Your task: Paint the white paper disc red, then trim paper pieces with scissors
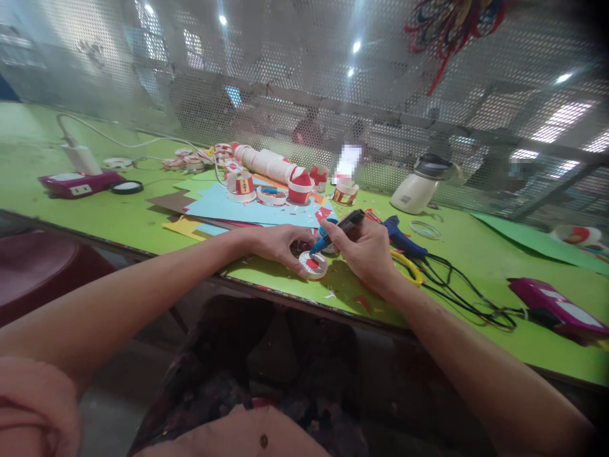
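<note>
My left hand (280,246) rests on the green table (118,219) with its fingers curled round a small white and red paper ring (314,264), holding it in place. My right hand (366,254) grips a blue-tipped glue gun or pen-like tool (337,230). The tool's tip points down at the ring. Both forearms reach in from the near edge.
Coloured paper sheets (228,208) lie behind my hands with several red and white paper rings (299,187). A blue glue gun (402,238), yellow-handled scissors (409,266) and black cables (457,292) lie right. Magenta power strips (78,183) sit left and right. A white jug (416,190) stands by the mesh wall.
</note>
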Demonstrator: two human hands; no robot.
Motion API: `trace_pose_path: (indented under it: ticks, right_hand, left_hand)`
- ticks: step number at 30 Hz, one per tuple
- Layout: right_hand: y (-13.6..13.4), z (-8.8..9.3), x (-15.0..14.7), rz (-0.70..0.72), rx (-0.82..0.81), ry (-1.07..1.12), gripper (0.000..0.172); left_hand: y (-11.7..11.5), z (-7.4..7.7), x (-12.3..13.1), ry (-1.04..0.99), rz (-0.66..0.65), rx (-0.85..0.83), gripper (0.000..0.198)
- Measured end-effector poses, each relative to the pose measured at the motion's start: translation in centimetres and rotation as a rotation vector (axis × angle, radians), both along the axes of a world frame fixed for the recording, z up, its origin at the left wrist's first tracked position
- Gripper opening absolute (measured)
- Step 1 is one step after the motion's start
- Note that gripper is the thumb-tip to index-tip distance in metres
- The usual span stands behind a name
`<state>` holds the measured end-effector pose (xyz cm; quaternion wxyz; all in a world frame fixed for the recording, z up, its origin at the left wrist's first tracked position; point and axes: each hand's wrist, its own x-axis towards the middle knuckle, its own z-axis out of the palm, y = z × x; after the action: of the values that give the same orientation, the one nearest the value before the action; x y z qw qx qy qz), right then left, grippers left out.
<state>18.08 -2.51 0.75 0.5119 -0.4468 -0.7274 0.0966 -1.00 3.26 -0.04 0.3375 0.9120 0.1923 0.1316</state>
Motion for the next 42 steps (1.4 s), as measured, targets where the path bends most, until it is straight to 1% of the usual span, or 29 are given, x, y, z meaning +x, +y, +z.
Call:
trace_pose_path:
  ticks: [5, 9, 17, 20, 23, 25, 30, 36, 42]
  right_hand:
    - [-0.04, 0.05, -0.1, 0.018, -0.024, 0.009, 0.039]
    - [-0.22, 0.05, -0.42, 0.059, -0.003, 0.014, 0.038]
    - [-0.09, -0.17, -0.32, 0.086, 0.03, -0.026, 0.048]
    - [-0.29, -0.03, -0.25, 0.063, 0.052, 0.031, 0.051]
    - [-0.64, 0.36, -0.27, 0.028, 0.072, 0.117, 0.049]
    - [-0.76, 0.56, -0.26, 0.016, 0.081, 0.132, 0.049]
    - [-0.57, 0.51, -0.21, 0.03, 0.085, 0.089, 0.05]
    - [-0.34, 0.23, -0.26, 0.026, 0.082, 0.064, 0.055]
    - [-0.1, 0.1, -0.13, -0.004, 0.069, 0.006, 0.057]
  left_hand:
    - [0.0, -0.01, 0.04, -0.012, 0.007, -0.023, 0.047]
    - [0.06, -0.09, -0.02, -0.001, 0.03, -0.018, 0.048]
    - [0.22, -0.31, -0.09, -0.017, 0.028, -0.014, 0.052]
    - [0.11, -0.19, -0.09, 0.01, 0.036, -0.026, 0.05]
    - [-0.03, -0.05, -0.14, 0.026, 0.034, -0.047, 0.049]
    - [-0.08, 0.01, -0.18, 0.022, 0.028, -0.053, 0.047]
    - [-0.05, 0.08, -0.21, 0.029, 0.028, -0.032, 0.045]
    - [0.01, 0.01, -0.16, 0.054, 0.039, -0.022, 0.05]
    - [-0.09, 0.13, -0.11, 0.051, 0.033, 0.004, 0.045]
